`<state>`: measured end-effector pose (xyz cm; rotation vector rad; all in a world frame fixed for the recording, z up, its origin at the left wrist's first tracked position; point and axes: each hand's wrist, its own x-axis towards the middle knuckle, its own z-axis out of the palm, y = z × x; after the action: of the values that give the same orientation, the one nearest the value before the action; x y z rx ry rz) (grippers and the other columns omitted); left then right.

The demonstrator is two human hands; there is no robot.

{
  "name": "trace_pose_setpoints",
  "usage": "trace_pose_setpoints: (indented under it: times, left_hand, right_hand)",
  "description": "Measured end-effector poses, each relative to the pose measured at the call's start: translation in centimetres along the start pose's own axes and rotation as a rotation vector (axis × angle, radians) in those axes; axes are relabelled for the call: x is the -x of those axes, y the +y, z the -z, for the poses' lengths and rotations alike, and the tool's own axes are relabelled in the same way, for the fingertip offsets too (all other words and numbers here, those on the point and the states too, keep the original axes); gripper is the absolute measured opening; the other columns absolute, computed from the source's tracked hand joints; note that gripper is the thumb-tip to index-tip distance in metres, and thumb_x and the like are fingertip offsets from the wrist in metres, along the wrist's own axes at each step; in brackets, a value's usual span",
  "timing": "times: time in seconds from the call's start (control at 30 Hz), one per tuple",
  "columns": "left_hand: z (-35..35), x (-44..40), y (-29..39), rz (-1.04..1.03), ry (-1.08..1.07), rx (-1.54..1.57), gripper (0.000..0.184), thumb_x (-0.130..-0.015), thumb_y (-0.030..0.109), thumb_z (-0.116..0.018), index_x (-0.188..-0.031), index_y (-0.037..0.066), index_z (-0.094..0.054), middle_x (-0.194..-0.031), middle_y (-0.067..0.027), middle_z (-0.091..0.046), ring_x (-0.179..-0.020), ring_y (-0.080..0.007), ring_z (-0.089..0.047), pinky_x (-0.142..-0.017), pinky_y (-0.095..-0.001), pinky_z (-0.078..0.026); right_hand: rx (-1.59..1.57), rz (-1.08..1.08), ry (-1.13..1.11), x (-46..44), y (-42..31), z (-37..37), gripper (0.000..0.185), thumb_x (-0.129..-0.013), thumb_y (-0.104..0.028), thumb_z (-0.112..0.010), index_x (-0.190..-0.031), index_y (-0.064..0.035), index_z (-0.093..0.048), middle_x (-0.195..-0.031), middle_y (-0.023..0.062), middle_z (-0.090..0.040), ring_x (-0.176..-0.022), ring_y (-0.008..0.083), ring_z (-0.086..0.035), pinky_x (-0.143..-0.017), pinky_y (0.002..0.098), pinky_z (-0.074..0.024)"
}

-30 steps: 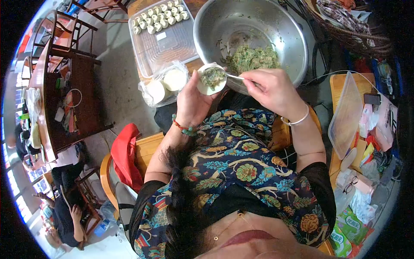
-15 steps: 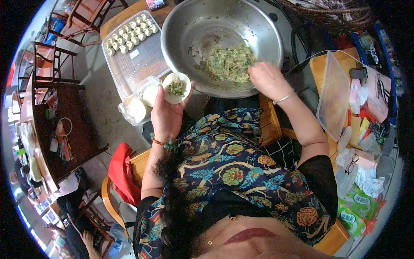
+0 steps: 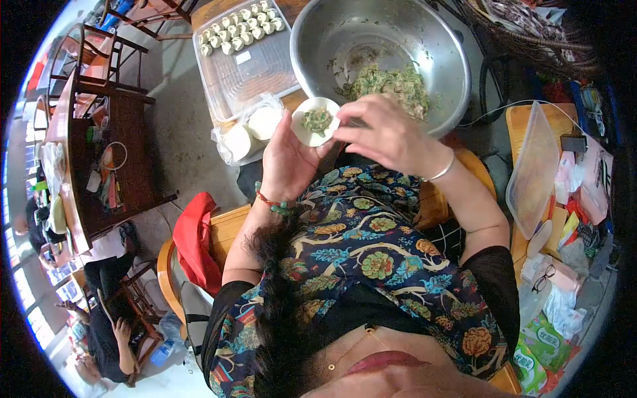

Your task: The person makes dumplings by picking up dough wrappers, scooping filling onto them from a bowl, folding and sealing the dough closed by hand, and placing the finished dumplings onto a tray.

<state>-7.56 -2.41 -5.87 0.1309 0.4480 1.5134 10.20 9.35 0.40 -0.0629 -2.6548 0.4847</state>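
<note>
A round white dumpling wrapper point(image 3: 302, 134) rests on the fingers of my left hand point(image 3: 286, 159), its thumb at the near edge. Chopped green filling point(image 3: 317, 121) lies in the wrapper's middle. My right hand point(image 3: 395, 136) is at the wrapper's right edge, thumb and fingers apart; whether they touch it I cannot tell. Behind that hand stands a large steel bowl point(image 3: 451, 96) with a mound of green filling mix point(image 3: 391, 83). Left of the wrapper, stacks of wrappers point(image 3: 265, 123) sit in a clear plastic bag point(image 3: 227, 155).
A clear plastic tray point(image 3: 265, 76) at upper left bears rows of folded dumplings point(image 3: 242, 30). On the right, a wooden chair holds a clear lid point(image 3: 531, 172) and packages point(image 3: 544, 335). A red cloth point(image 3: 196, 242) hangs at left. Another person point(image 3: 109, 331) sits at lower left.
My right hand has left the filling in the bowl and come to the wrapper. The filling on the wrapper looks more spread. The whole view has shifted, so things appear further right.
</note>
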Motion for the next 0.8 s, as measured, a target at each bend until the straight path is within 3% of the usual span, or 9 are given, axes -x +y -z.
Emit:
trace_pose_setpoints:
  times: [0.03,0.27,0.6,0.8]
  left_hand:
    - [-0.6,0.1,-0.1,0.024,0.039,-0.022,0.053,-0.104,0.041,-0.032,-0.137,0.000,-0.041,-0.131,-0.0151,-0.055,-0.121,-0.0257,-0.055,-0.100,-0.0394,-0.047]
    - [-1.6,0.6,-0.2,0.021,0.186,-0.157,0.044,-0.104,0.033,-0.037,-0.133,0.001,-0.045,-0.123,-0.0085,-0.059,-0.111,-0.0196,-0.059,-0.094,-0.0375,-0.049]
    - [-1.1,0.8,-1.2,0.013,0.125,-0.328,0.041,-0.104,0.027,-0.036,-0.130,-0.004,-0.046,-0.123,-0.0143,-0.057,-0.113,-0.0239,-0.059,-0.100,-0.0395,-0.048]
    - [-1.1,1.2,-1.1,0.023,0.032,-0.331,0.046,-0.105,0.032,-0.036,-0.130,-0.007,-0.046,-0.125,-0.0166,-0.056,-0.113,-0.0281,-0.059,-0.103,-0.0407,-0.046]
  right_hand:
    - [0.020,0.023,0.004,-0.2,-0.1,-0.4,0.027,-0.077,-0.014,-0.072,-0.103,-0.0091,-0.066,-0.113,0.0075,-0.057,-0.106,0.0273,-0.054,-0.092,0.0394,-0.0428]
    - [0.045,0.051,0.069,-0.7,0.4,-1.8,0.015,-0.076,-0.010,-0.071,-0.091,-0.0063,-0.067,-0.107,0.0075,-0.059,-0.103,0.0276,-0.055,-0.090,0.0403,-0.0448]
    - [-0.188,-0.165,0.178,-1.7,0.6,-2.4,0.009,-0.079,-0.006,-0.071,-0.085,-0.0031,-0.065,-0.106,0.0090,-0.062,-0.102,0.0270,-0.057,-0.087,0.0379,-0.0473]
    - [-0.361,-0.292,0.210,-1.8,1.0,-3.4,0.010,-0.081,-0.009,-0.070,-0.083,-0.0023,-0.063,-0.089,0.0096,-0.064,-0.090,0.0267,-0.061,-0.081,0.0368,-0.0487]
